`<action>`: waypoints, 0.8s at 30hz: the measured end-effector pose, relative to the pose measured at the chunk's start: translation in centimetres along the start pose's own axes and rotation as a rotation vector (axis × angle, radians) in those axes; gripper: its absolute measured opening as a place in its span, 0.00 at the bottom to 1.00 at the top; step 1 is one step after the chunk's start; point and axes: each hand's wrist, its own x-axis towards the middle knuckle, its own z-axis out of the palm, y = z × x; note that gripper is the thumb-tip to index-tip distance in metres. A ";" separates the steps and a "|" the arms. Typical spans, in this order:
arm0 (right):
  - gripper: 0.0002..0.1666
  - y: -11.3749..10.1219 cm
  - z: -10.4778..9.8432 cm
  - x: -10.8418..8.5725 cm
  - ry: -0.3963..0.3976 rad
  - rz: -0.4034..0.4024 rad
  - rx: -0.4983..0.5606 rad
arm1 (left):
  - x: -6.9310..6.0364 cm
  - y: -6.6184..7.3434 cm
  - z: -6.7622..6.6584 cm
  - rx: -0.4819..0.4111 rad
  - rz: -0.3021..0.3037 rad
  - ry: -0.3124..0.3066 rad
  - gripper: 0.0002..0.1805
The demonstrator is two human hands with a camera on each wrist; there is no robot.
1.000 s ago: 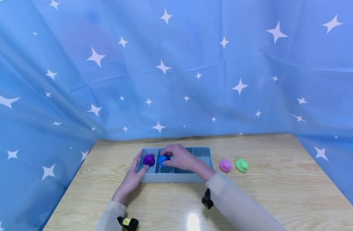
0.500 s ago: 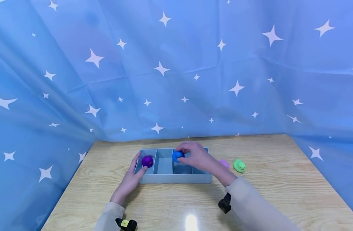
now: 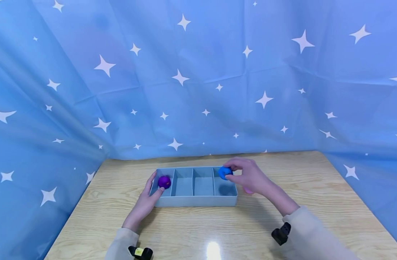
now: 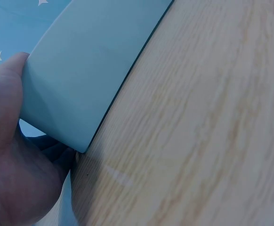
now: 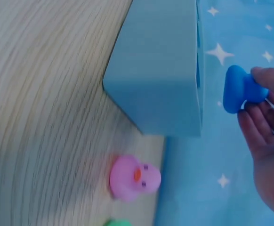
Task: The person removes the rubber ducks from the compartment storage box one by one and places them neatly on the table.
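A pale blue divided box (image 3: 195, 201) lies lengthwise on the table, its compartments in a row. At its left end my left hand (image 3: 144, 201) holds the box, thumb at the front rim and fingers along the end wall. The left wrist view shows that thumb (image 4: 7, 80) against the corner. A purple rubber duck (image 3: 164, 182) sits in the leftmost compartment. Over the rightmost compartment, my right hand (image 3: 252, 177) pinches a blue rubber duck (image 5: 240, 89) between thumb and fingers. In the right wrist view this duck is above the box rim, apart from it.
A pink rubber duck (image 5: 130, 178) stands on the wooden table (image 3: 192, 231) just right of the box, mostly hidden by my right hand in the head view. A bit of a green duck (image 5: 118, 222) shows beyond it. A star-patterned blue curtain (image 3: 198, 90) hangs behind.
My right hand has carried the blue duck rightward from the second compartment, past the third, to above the rightmost one. My left hand keeps its hold on the box.
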 end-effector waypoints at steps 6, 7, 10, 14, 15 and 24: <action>0.18 1.1 -1.6 -1.5 0.063 -0.025 -0.060 | 0.1 -0.1 0.1 -0.003 0.016 0.003 0.42; 0.18 1.3 -1.9 -1.6 0.068 -0.023 -0.069 | 0.1 -0.1 0.1 -0.002 0.015 0.004 0.42; 0.18 1.9 -2.5 -2.2 0.085 -0.009 -0.091 | 0.0 -0.1 0.0 -0.002 0.012 0.004 0.42; 0.19 2.3 -3.3 -2.9 0.106 0.017 -0.105 | 0.1 0.0 -0.1 -0.005 0.008 -0.001 0.42; 0.19 2.4 -3.5 -3.0 0.111 0.022 -0.105 | 0.1 0.0 -0.1 -0.006 0.008 -0.003 0.42; 0.17 3.1 -4.8 -4.6 0.127 0.057 -0.135 | 0.1 -0.1 -0.1 -0.006 0.001 -0.010 0.42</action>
